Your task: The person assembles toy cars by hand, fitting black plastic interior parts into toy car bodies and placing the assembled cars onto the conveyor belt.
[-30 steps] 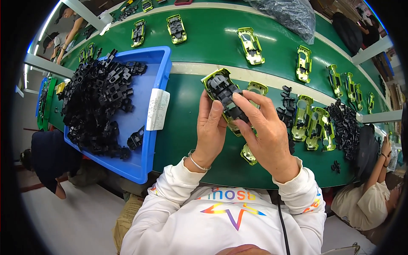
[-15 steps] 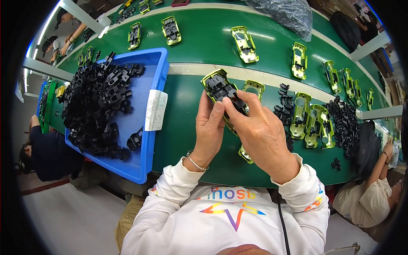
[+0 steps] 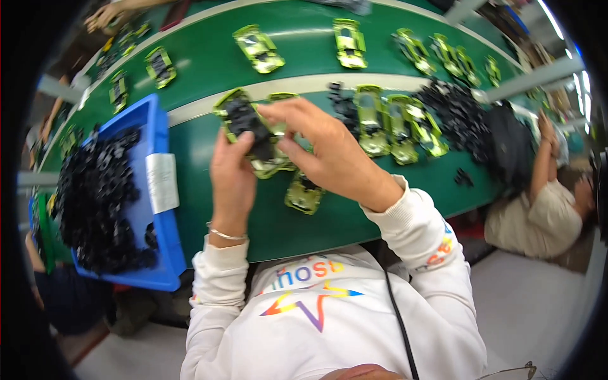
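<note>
My left hand point(image 3: 233, 174) is closed on a bright green toy car body, its thumb across the black interior piece point(image 3: 239, 119) seated inside. My right hand point(image 3: 332, 145) is just right of it, its index finger and thumb apart. The index fingertip is close to the held body's edge; whether it touches is blurred. Behind these fingers a second green car body point(image 3: 283, 97) is partly covered. Another green car body point(image 3: 304, 195) lies on the green table below my right hand.
A blue bin point(image 3: 166, 237) heaped with black parts point(image 3: 95, 202) is at the left. Several green car bodies point(image 3: 372, 120) lie to the right, beside a pile of black parts point(image 3: 457, 114). More car bodies point(image 3: 349, 43) are spaced along the far strip. A person point(image 3: 538, 209) sits at the right.
The view has shifted, so the table things appear farther left. My right thumb and index finger have come off the black interior piece and spread apart; my left hand keeps the car body.
</note>
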Motion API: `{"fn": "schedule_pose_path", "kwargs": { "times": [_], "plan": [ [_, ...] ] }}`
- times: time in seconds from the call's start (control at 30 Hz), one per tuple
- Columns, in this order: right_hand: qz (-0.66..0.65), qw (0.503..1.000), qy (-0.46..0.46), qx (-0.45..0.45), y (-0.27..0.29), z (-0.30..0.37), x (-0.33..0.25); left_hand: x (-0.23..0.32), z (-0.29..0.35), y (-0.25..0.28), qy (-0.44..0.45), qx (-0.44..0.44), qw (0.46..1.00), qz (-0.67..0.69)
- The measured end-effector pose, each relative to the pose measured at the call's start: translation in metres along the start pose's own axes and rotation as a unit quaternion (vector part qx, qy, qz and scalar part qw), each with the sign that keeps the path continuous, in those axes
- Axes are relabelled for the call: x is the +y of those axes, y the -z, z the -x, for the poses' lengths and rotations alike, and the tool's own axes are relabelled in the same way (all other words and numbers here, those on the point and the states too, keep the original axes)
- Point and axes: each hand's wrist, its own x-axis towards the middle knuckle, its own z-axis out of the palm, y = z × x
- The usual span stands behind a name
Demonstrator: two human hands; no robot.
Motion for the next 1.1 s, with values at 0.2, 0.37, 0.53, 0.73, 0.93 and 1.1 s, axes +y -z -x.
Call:
{"fn": "schedule_pose_path", "kwargs": {
  "times": [0.2, 0.37, 0.53, 0.73, 0.93, 1.1],
  "plan": [
    [0.099, 0.977, -0.069, 0.176, 0.098, 0.073, 0.014, 0.004, -0.014, 0.011, -0.016, 0.018, 0.999, -0.033],
    [0.203, 0.957, -0.182, 0.098, 0.112, 0.15, 0.017, 0.002, -0.027, 0.009, -0.02, 0.006, 0.998, -0.06],
    [0.282, 0.946, -0.126, 0.102, 0.098, 0.151, 0.022, -0.001, -0.019, -0.019, -0.032, -0.035, 0.995, -0.09],
    [0.241, 0.955, -0.098, 0.143, 0.111, 0.132, 0.034, 0.004, -0.017, -0.028, -0.034, -0.026, 0.995, -0.09],
    [0.313, 0.949, 0.016, 0.033, 0.087, 0.047, 0.051, 0.002, -0.02, -0.03, -0.014, -0.006, 0.999, -0.043],
    [0.472, 0.874, 0.115, -0.002, 0.082, -0.02, 0.092, 0.007, -0.026, -0.021, -0.026, 0.022, 0.999, -0.036]
  ]
}}
